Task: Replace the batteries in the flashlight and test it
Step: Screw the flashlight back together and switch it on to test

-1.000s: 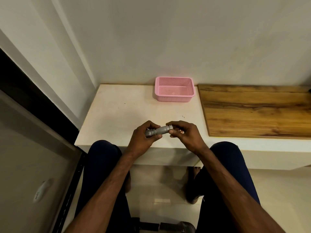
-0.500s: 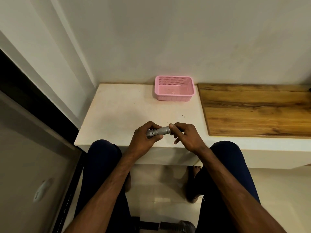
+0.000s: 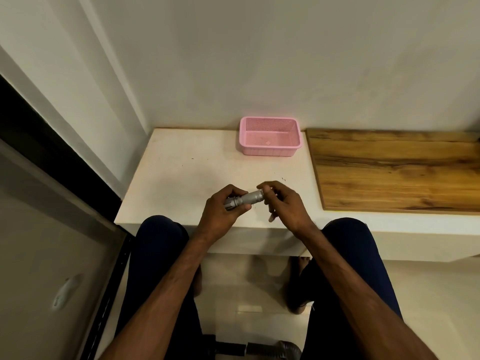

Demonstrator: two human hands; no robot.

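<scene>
Two hands meet over the bench [image 3: 181, 172]: left hand [image 3: 220, 211] grips the flashlight [image 3: 246, 200], right hand [image 3: 283, 201] pinches its tail end with loosely spread fingers.

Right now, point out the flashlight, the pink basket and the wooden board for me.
flashlight [image 3: 250, 198]: head view, on the bare silver barrel between the two hands.
pink basket [image 3: 268, 151]: head view, on its near outer wall.
wooden board [image 3: 394, 175]: head view, on the middle of its top face.
</scene>
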